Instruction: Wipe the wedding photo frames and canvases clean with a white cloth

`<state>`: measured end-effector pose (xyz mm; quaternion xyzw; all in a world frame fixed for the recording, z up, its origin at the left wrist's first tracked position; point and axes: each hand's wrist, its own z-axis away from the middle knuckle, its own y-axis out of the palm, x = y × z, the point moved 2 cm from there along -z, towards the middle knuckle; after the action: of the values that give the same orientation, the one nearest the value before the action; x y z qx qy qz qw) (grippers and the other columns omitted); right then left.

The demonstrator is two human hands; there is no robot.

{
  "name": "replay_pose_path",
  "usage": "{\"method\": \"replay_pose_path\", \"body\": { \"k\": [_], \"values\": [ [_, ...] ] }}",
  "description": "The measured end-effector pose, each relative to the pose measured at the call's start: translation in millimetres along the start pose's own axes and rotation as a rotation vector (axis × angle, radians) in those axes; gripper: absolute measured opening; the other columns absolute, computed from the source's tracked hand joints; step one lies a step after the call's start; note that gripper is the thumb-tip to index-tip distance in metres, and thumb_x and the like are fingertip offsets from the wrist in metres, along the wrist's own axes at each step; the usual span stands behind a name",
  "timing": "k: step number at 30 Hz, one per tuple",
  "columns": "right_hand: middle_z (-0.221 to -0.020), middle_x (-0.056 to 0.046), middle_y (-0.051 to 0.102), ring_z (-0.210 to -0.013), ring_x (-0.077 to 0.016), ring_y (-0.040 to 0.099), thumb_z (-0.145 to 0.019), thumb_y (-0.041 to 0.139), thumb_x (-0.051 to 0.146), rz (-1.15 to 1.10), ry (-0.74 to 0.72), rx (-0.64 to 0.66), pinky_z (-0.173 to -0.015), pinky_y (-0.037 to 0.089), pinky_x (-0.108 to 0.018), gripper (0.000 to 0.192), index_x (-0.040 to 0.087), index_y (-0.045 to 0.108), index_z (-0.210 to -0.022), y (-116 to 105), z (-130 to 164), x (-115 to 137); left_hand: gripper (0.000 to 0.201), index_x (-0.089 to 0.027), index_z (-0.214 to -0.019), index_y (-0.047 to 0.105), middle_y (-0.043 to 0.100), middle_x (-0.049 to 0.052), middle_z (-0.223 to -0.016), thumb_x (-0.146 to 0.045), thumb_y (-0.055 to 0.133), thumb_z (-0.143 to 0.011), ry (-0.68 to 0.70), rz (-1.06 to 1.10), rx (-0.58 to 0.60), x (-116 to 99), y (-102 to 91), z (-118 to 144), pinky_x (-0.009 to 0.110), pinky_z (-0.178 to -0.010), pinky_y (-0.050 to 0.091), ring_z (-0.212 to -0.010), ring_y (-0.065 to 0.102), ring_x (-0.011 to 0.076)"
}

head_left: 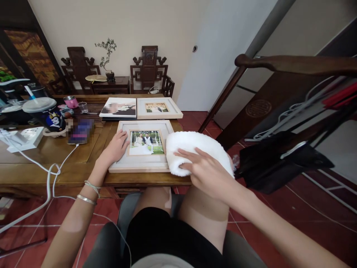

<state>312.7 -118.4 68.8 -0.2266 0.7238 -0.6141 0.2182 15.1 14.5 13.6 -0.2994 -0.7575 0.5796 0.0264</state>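
A light wooden photo frame (141,163) lies flat near the front edge of the wooden table (55,167). My left hand (115,147) rests flat on the frame's left side, fingers spread. My right hand (205,169) presses on a white fluffy cloth (195,145) that covers the frame's right edge and hangs past the table's right end. The fingers lie on top of the cloth and curl around its near side.
Two more pictures (118,107) (158,108) lie further back on the table. To the left are a phone (80,132) on a white cable, a power strip (21,139), and a lidded cup (48,113). A dark wooden rack (292,63) with hanging items stands at the right.
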Motion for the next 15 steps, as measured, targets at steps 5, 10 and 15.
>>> {"method": "replay_pose_path", "body": {
  "k": [5, 10, 15],
  "values": [
    [-0.143, -0.012, 0.053, -0.139, -0.0290, 0.040, -0.067, 0.043, -0.005, 0.006, 0.094, -0.001, -0.112, 0.031, -0.057, 0.051, 0.015, 0.072, -0.104, 15.6, -56.1, -34.9, 0.043, -0.009, -0.128, 0.057, 0.052, 0.017, -0.143, -0.032, 0.039, -0.096, -0.001, 0.005, -0.005, -1.6, -0.5, 1.5, 0.047, -0.118, 0.027, -0.144, 0.033, 0.0286],
    [-0.150, -0.019, 0.043, -0.135, -0.0357, 0.044, -0.072, 0.042, -0.007, 0.033, 0.166, -0.089, -0.099, 0.044, -0.055, 0.057, 0.012, 0.064, -0.121, 20.0, -125.2, -62.7, 0.047, -0.004, -0.130, 0.055, 0.049, 0.021, -0.144, -0.031, 0.038, -0.096, -0.004, 0.014, -0.018, -4.5, -1.9, 3.0, 0.047, -0.116, 0.031, -0.143, 0.033, 0.0316],
    [-0.161, -0.006, 0.026, -0.148, -0.0302, 0.018, -0.080, 0.046, -0.005, 0.066, -0.066, -0.133, -0.113, 0.024, -0.058, 0.059, 0.021, 0.057, -0.132, 14.5, -196.1, -22.5, 0.044, -0.009, -0.129, 0.058, 0.054, 0.017, -0.141, -0.032, 0.037, -0.098, 0.013, 0.035, -0.030, -8.1, -5.3, 3.2, 0.043, -0.114, 0.036, -0.135, 0.048, 0.0285]
  ]
}}
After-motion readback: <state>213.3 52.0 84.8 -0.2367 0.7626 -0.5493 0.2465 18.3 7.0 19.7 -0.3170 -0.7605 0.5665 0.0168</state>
